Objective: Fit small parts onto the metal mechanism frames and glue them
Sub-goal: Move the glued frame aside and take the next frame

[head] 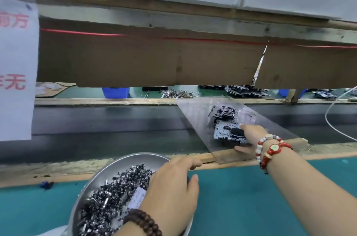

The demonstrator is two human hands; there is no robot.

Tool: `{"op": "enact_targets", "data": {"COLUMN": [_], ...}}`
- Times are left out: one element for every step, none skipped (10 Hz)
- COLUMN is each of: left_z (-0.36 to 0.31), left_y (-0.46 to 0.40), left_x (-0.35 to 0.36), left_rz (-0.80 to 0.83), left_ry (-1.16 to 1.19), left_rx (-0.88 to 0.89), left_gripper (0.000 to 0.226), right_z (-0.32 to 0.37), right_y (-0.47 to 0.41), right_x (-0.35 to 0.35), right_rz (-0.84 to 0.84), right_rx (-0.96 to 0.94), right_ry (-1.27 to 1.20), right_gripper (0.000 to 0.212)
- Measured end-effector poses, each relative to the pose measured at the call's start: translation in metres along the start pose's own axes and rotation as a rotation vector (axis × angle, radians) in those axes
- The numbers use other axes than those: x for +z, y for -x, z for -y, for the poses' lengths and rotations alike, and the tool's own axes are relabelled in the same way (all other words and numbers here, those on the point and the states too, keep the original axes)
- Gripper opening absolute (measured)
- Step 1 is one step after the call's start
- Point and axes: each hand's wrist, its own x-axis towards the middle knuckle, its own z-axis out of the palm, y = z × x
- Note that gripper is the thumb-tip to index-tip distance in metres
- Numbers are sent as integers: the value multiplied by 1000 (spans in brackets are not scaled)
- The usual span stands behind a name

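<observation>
Clear plastic sheet (195, 119) slopes from the bench's far wooden edge over the dark belt (96, 129), and two metal mechanism frames (228, 133) lie on it, one above the other. The right hand (249, 139) reaches out, thumb and fingers gripping the nearer frame. One steel bowl (123, 164) of small parts (108, 201) sits at the bench's near edge; the left hand (173, 189) hovers over its rim, fingers loosely curled, nothing visibly held.

Two metal mechanism frames (227, 125) are lying flat, touching, at two o'clock, small parts (108, 199) heaping at seven o'clock.
</observation>
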Motion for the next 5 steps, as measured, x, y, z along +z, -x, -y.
{"op": "enact_targets", "data": {"left_z": [4,1,-4,-8,-11], "left_y": [11,27,49,77,110], "left_x": [-7,-17,-34,-57,-82], "left_rz": [15,14,-25,-89,-139], "left_ry": [-2,10,34,49,14], "left_rx": [-9,-19,-37,-81,-130], "left_gripper": [28,30,31,30,31], "right_z": [9,12,13,16,23], "right_y": [25,44,80,136,199], "right_x": [-2,-9,-13,-20,-26], "right_rz": [-25,-44,19,220,416], "right_rx": [-47,-104,-215,-320,-497], "right_ry": [165,236,29,-202,-299], "right_gripper": [40,37,32,20,17]}}
